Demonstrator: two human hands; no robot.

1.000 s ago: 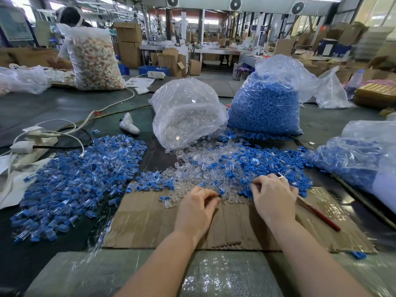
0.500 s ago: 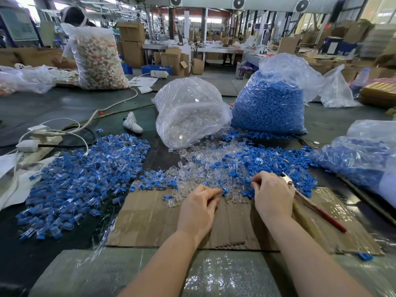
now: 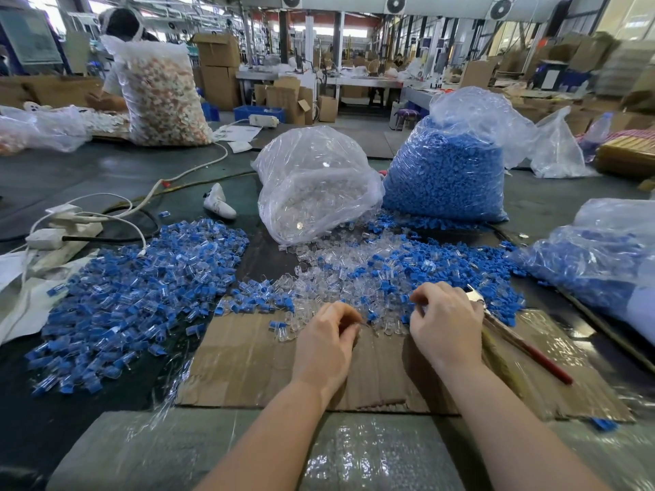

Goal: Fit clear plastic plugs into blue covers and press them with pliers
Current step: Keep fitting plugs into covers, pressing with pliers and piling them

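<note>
Fingers of your left hand (image 3: 328, 334) and right hand (image 3: 443, 320) curl, pinching small parts hidden from view; pliers (image 3: 510, 334) lie under your right. Finished pile (image 3: 134, 295) left; loose plugs (image 3: 319, 281), covers (image 3: 446, 271), full bags remain.

The single camera sits on my head and looks forward and down across the worktable, with my left hand (image 3: 328, 336) and right hand (image 3: 444, 326) close beneath it in the lower middle and my forearms running out of the bottom edge. Its wide angle bends the scene, so the cardboard sheet (image 3: 248, 363) and the loose mix of clear plugs (image 3: 319, 281) and blue covers (image 3: 471, 274) lie near, the two upright bags sit a little farther, and the factory hall stretches small at the top. There is no second view to share anything with.
</note>
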